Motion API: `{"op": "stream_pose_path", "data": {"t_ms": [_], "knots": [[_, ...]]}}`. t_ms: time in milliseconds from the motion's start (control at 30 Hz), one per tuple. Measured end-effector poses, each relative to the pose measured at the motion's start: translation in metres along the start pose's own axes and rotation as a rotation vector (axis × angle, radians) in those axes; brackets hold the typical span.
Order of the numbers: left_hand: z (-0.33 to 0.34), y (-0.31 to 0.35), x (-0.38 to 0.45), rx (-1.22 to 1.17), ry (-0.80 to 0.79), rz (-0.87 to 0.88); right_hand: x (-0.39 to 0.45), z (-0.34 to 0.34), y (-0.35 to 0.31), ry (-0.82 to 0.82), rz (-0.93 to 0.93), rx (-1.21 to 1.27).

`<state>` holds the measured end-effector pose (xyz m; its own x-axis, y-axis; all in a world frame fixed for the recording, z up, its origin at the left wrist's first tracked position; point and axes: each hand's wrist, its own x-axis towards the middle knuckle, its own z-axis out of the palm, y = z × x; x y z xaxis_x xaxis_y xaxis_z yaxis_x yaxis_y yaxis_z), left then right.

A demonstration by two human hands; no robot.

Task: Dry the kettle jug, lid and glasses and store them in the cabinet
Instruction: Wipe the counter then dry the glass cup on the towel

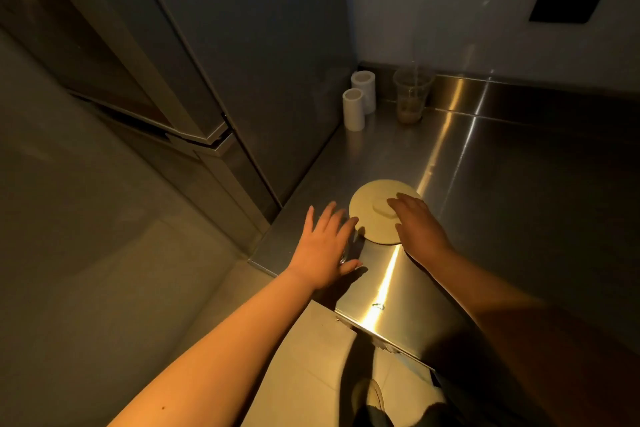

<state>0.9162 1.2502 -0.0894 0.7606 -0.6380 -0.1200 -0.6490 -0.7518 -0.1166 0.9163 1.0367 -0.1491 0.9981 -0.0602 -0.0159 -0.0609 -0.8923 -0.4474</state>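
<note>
A round lid point(375, 215) lies flat on the steel tabletop point(519, 184). The right hand point(420, 224) rests on it, fingers straight. The left hand point(323, 246) hovers beside, fingers spread, holding nothing.

Stainless steel counter point(519, 184) filling the right of the frame, round pale lid point(372, 215) near its lower-left corner, two white paper rolls point(360, 99) and a clear plastic cup point(412, 95) upper centre by the wall

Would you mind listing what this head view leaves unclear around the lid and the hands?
- What the lid sits on: hidden beneath it.
- Glass object under the left hand: mostly covered by the palm, so any grip is unclear.
- Right hand over the lid: contact unclear in shadow.
- Plastic cup contents: too dim.
</note>
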Motion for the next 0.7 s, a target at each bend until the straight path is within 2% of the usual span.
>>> {"op": "stream_pose_path", "data": {"t_ms": [133,233,367,533,700], "knots": [[-0.001,0.045,0.000,-0.029,0.048,0.211,-0.048,-0.012,0.030,0.093,-0.020,0.007],[0.005,0.099,0.000,-0.067,-0.024,0.288,-0.095,-0.021,0.063,0.033,-0.006,-0.040],[0.016,0.179,0.004,-0.205,-0.071,0.222,-0.158,-0.042,0.118,-0.036,0.033,-0.120],[0.022,0.286,0.008,-0.158,-0.097,0.197,-0.238,-0.083,0.194,-0.056,0.105,-0.131],[0.010,0.389,0.012,-0.162,-0.130,0.263,-0.314,-0.119,0.261,-0.047,0.205,-0.078]]}}
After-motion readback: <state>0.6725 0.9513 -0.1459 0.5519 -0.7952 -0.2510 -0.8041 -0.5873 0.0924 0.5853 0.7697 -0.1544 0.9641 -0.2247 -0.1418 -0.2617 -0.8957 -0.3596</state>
